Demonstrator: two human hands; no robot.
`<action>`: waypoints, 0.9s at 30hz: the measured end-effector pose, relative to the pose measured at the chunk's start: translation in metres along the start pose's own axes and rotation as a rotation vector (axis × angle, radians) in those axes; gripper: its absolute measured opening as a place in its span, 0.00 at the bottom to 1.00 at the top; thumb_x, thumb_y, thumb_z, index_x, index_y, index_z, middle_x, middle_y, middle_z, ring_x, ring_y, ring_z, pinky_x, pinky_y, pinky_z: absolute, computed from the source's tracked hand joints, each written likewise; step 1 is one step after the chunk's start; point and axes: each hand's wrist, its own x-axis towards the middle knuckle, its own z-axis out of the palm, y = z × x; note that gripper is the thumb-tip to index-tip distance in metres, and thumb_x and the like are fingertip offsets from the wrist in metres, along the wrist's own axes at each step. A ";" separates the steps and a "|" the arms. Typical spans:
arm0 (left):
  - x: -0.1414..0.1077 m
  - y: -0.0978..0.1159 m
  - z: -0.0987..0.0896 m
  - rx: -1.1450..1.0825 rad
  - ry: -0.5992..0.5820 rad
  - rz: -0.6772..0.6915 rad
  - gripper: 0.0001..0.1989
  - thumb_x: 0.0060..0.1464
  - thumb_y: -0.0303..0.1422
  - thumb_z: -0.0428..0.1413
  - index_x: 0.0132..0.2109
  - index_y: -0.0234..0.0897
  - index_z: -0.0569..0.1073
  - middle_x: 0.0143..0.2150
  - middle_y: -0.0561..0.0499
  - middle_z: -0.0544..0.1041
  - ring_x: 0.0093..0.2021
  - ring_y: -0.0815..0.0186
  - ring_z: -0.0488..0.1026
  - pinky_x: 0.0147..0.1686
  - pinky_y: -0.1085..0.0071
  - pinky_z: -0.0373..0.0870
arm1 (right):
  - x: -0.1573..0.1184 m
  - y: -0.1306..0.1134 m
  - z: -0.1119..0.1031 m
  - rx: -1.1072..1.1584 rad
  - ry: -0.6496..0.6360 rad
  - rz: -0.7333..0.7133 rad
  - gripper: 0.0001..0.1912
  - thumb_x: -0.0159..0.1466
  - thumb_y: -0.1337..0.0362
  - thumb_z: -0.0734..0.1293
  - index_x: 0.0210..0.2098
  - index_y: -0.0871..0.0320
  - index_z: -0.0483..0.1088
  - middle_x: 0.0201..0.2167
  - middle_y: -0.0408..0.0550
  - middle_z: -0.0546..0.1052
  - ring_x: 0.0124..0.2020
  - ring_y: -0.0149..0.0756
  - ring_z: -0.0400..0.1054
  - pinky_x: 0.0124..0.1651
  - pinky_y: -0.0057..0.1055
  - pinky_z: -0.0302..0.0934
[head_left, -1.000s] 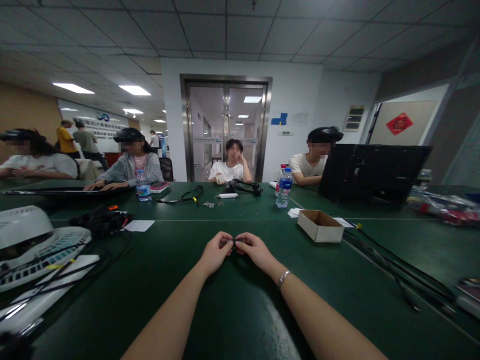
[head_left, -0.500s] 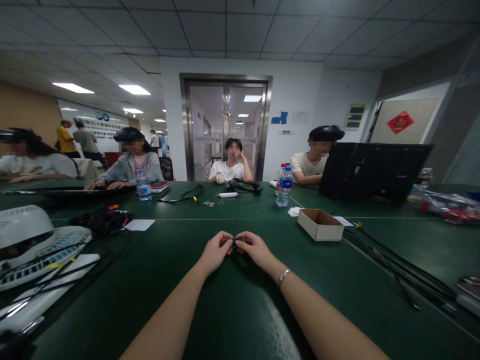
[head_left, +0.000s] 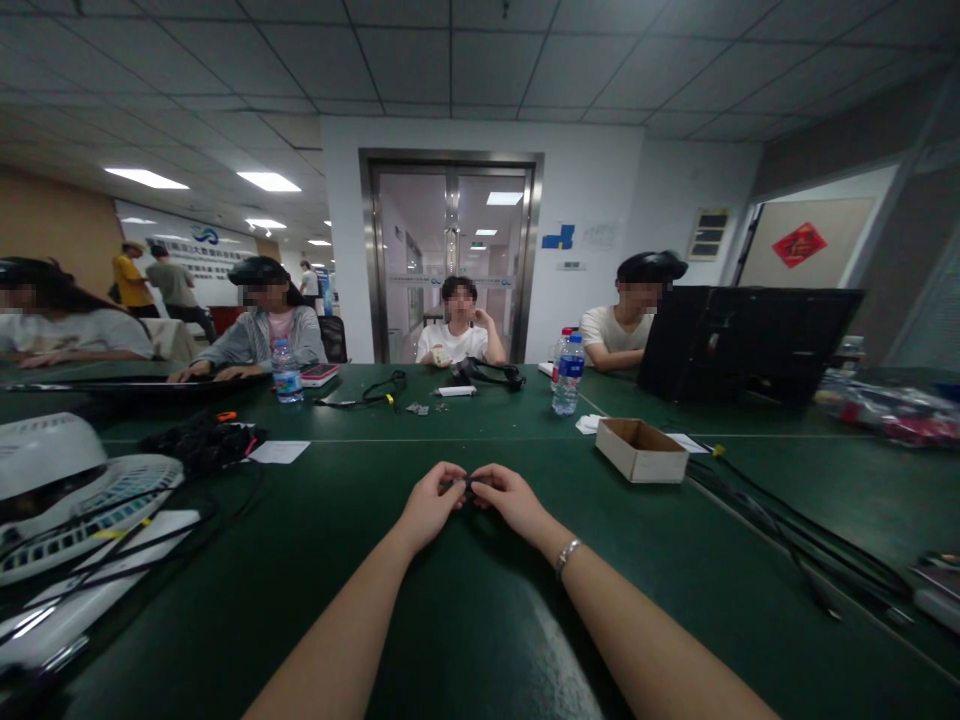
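Observation:
My left hand (head_left: 433, 502) and my right hand (head_left: 512, 500) meet over the middle of the green table (head_left: 345, 560), fingertips almost touching. Between them is a small dark piece (head_left: 469, 481), pinched by thumb and fingers from both sides. Its kind is too small to make out, and the fingertips cover most of it. A silver bracelet (head_left: 568, 555) circles my right wrist. To the right of my hands stands an open cardboard box (head_left: 641, 465) with pale sides.
On the left lie a white fan-like appliance (head_left: 52, 455), black cables and a paper sheet (head_left: 280, 452). Water bottles (head_left: 568, 385) stand farther back, beside a black monitor (head_left: 750, 345) at right. Cables (head_left: 787, 530) run along the right side. Several people sit across the table.
My hands stay in nearly the same place with the small dark piece between them. The person across the table has shifted their head slightly to the left.

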 end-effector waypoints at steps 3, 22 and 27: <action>0.000 0.001 0.000 -0.011 0.008 -0.016 0.11 0.52 0.35 0.55 0.42 0.36 0.70 0.40 0.48 0.72 0.33 0.68 0.73 0.34 0.70 0.71 | -0.001 -0.002 0.000 -0.010 0.003 0.010 0.16 0.54 0.57 0.70 0.38 0.61 0.70 0.25 0.41 0.72 0.27 0.29 0.67 0.33 0.29 0.62; -0.002 0.010 0.000 -0.040 -0.001 -0.055 0.09 0.51 0.31 0.57 0.41 0.34 0.71 0.38 0.49 0.72 0.32 0.70 0.71 0.35 0.71 0.70 | -0.005 -0.011 0.000 -0.027 0.004 0.023 0.15 0.55 0.57 0.70 0.37 0.60 0.70 0.25 0.41 0.72 0.27 0.30 0.67 0.34 0.29 0.62; -0.001 0.007 -0.001 -0.038 -0.008 -0.039 0.10 0.50 0.31 0.56 0.41 0.34 0.71 0.37 0.49 0.71 0.32 0.70 0.71 0.34 0.71 0.69 | -0.003 -0.006 0.000 -0.008 -0.004 0.003 0.16 0.54 0.57 0.69 0.37 0.61 0.70 0.25 0.41 0.71 0.27 0.30 0.67 0.34 0.30 0.62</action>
